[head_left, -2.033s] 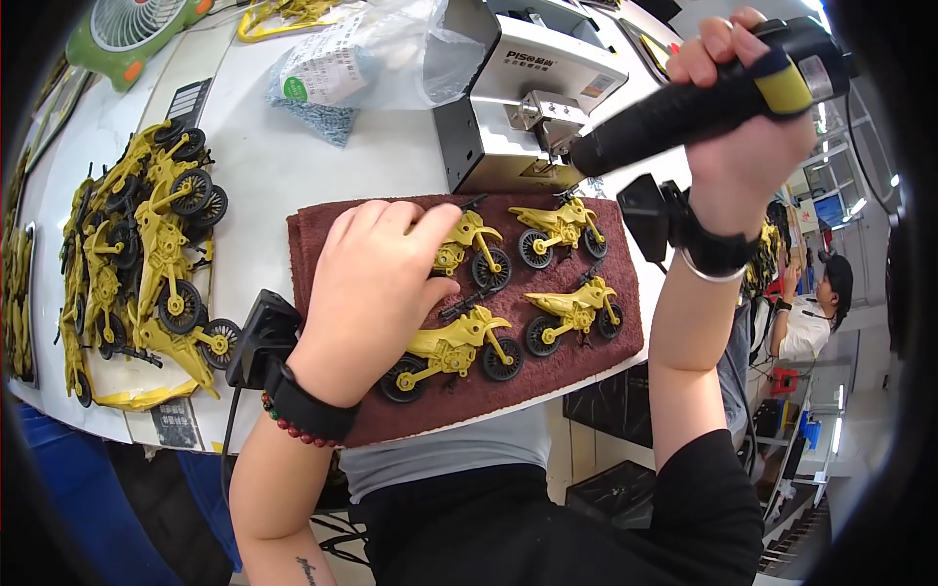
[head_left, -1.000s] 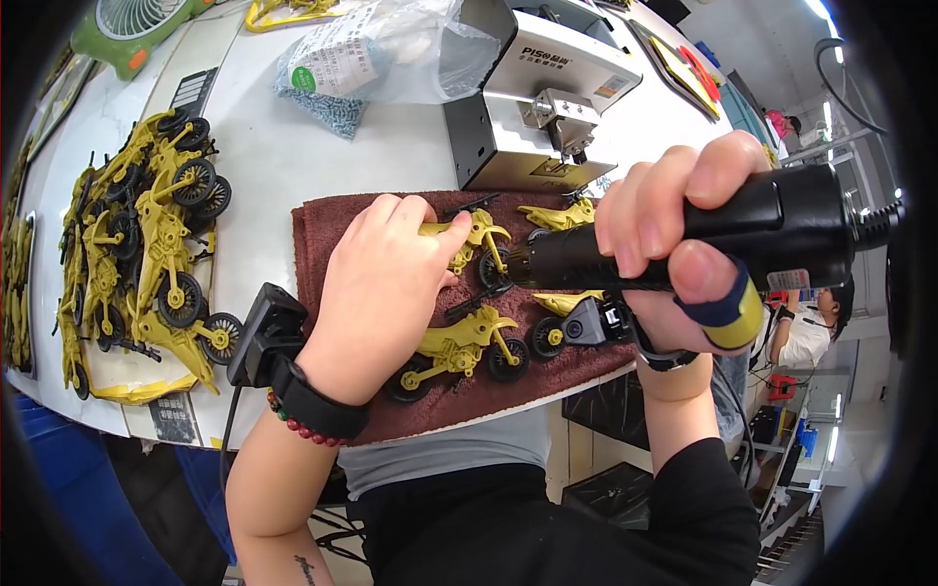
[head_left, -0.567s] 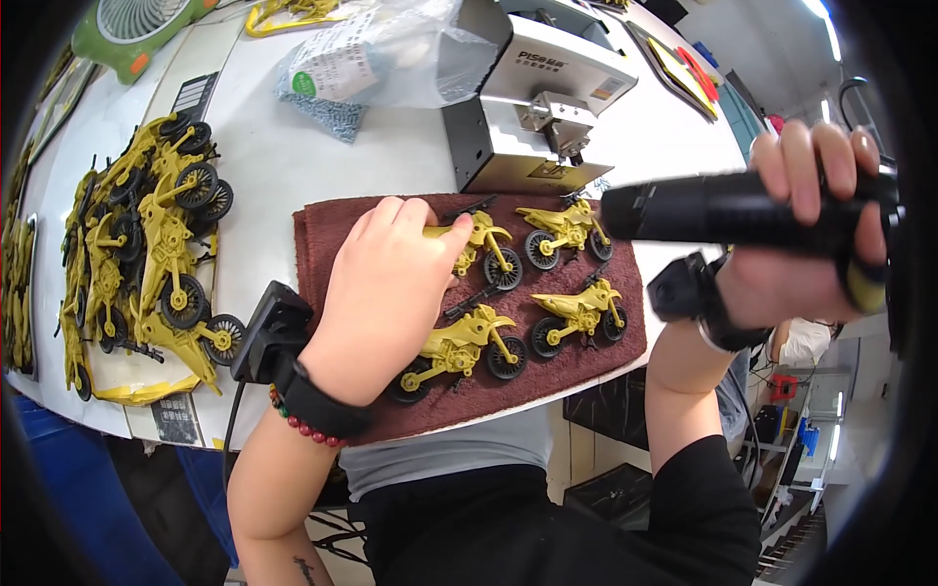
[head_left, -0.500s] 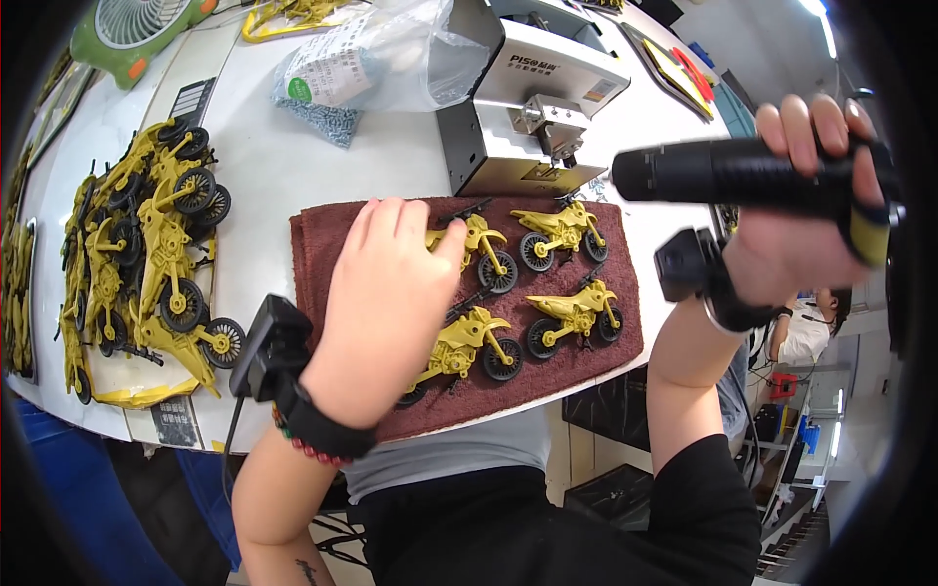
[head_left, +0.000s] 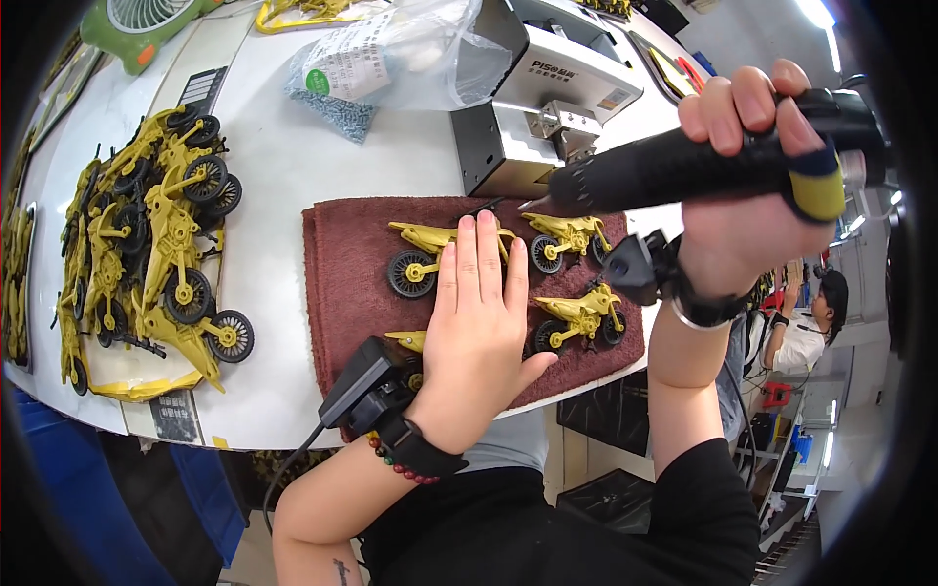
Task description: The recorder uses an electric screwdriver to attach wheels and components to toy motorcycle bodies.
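My left hand (head_left: 479, 332) lies flat, fingers stretched out, over the front part of a yellow toy motorcycle (head_left: 422, 237) with black wheels. In my right hand (head_left: 738, 234) is a black electric screwdriver (head_left: 635, 178), its thin bit pointing left and down near that motorcycle's handlebar; whether it touches, I cannot tell. Beside it on the brown towel (head_left: 342, 210) stand an upper right motorcycle (head_left: 572, 231) and a lower right motorcycle (head_left: 583, 313). The lower left motorcycle (head_left: 404, 339) is mostly hidden under my left hand and wrist.
A pile of yellow toy motorcycles (head_left: 161, 244) covers the table's left side. Behind the towel stands a screw feeder machine (head_left: 498, 146), next to a clear plastic bag (head_left: 415, 68) and small bluish parts (head_left: 337, 114). A green fan (head_left: 147, 44) is far left; another person (head_left: 811, 322) sits at right.
My left hand has moved right and flattened over the upper left motorcycle, which now sits further left. The screwdriver has come left and tilted down, its bit now near the handlebar.
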Demonstrator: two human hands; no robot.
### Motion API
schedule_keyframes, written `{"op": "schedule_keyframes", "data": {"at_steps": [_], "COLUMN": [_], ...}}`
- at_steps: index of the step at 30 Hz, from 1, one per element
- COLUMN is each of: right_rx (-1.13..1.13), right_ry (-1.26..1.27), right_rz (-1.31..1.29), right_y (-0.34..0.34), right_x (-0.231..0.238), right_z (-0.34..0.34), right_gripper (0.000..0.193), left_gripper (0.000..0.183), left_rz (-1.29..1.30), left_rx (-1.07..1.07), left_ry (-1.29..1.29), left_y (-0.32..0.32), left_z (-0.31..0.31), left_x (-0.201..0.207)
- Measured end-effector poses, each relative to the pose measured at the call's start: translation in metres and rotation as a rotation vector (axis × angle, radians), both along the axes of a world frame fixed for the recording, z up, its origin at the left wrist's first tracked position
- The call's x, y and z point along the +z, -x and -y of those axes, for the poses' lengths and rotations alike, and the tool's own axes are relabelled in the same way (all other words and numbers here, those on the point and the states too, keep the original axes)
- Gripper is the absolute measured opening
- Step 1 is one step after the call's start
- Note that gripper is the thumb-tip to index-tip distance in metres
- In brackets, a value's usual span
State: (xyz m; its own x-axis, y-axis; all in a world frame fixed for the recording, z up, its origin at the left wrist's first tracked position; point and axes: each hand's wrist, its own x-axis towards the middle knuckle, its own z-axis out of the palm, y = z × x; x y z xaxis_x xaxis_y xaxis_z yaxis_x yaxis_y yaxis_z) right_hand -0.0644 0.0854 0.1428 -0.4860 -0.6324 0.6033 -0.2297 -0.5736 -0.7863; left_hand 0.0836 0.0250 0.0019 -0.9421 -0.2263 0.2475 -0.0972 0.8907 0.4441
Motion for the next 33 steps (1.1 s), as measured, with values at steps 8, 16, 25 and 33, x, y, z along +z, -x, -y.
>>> {"op": "schedule_keyframes", "data": {"at_steps": [8, 16, 25, 33], "right_rx": [0.122, 0.07, 0.221, 0.43], "right_ry": [-0.211, -0.303, -0.34, -0.162], "right_rz": [-0.017, -0.14, -0.092, -0.091], "right_y": [-0.05, -0.059, -0.057, -0.041], "right_x": [-0.028, -0.028, -0.024, -0.057], "right_z": [0.043, 0.045, 0.04, 0.053], "right_gripper": [0.028, 0.032, 0.031, 0.035], "left_gripper": [0.086, 0.069, 0.099, 0.095], "left_rz": [-0.085, -0.074, 0.084, -0.067], "left_rx": [0.031, -0.024, -0.079, 0.095], "left_ry": [-0.067, -0.253, -0.271, 0.011], "left_y": [-0.003, -0.003, 0.004, 0.0], "left_z": [-0.001, 0.0, -0.005, -0.006], "left_x": [-0.009, -0.015, -0.026, -0.013]}}
